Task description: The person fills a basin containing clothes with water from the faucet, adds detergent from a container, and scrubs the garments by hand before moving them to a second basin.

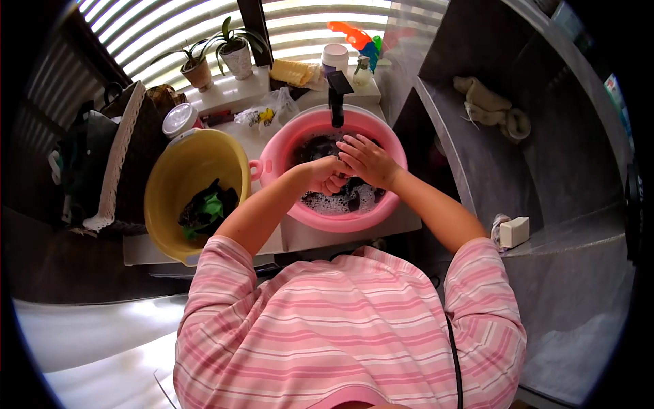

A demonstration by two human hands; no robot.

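Above the pink basin (pixel 321 219), both my hands meet below the black faucet (pixel 336 102). My left hand (pixel 327 175) is closed, its fingers curled in; whatever it may hold is hidden. Laid against it is my right hand (pixel 368 161), with fingers stretched out over the left one's knuckles. Soapy water with white foam (pixel 320 202) fills the basin, and dark cloth (pixel 353 200) lies partly under the suds. To the left, a yellow tub (pixel 158 187) contains a bunched black and green cloth (pixel 210 206).
Behind the basin are a white jar (pixel 334 58), an orange and blue spray bottle (pixel 355 37), a yellow cloth (pixel 293 71) and potted plants (pixel 237 60). A lace-edged basket (pixel 117 163) stands left. Right shelves hold a soap bar (pixel 515 232) and a beige cloth (pixel 485 102).
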